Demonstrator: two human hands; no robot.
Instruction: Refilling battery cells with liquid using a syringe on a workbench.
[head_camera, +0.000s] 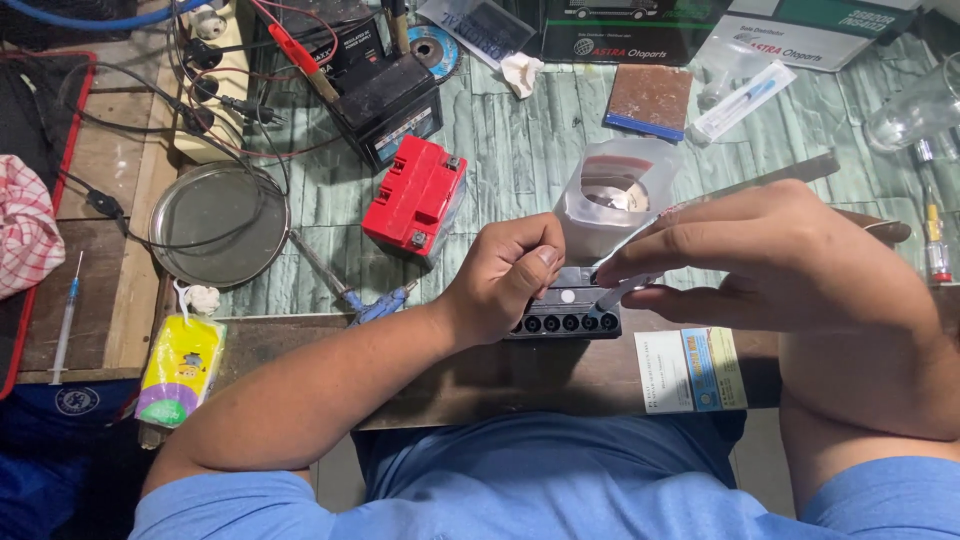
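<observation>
Down at the bench edge, the left hand (510, 275) curls closed on one small black battery (565, 312) with six filler holes; the right hand (770, 260) pinches a thin strip (625, 290) over it. At eleven o'clock lies one red battery (413, 197), at twelve one clear container (612, 195).

Green plank-pattern bench (520, 150): red battery (415, 195), black battery (388, 100), round metal tray (220, 225), syringe (68, 320), poss. sandpaper block (650, 100).
</observation>
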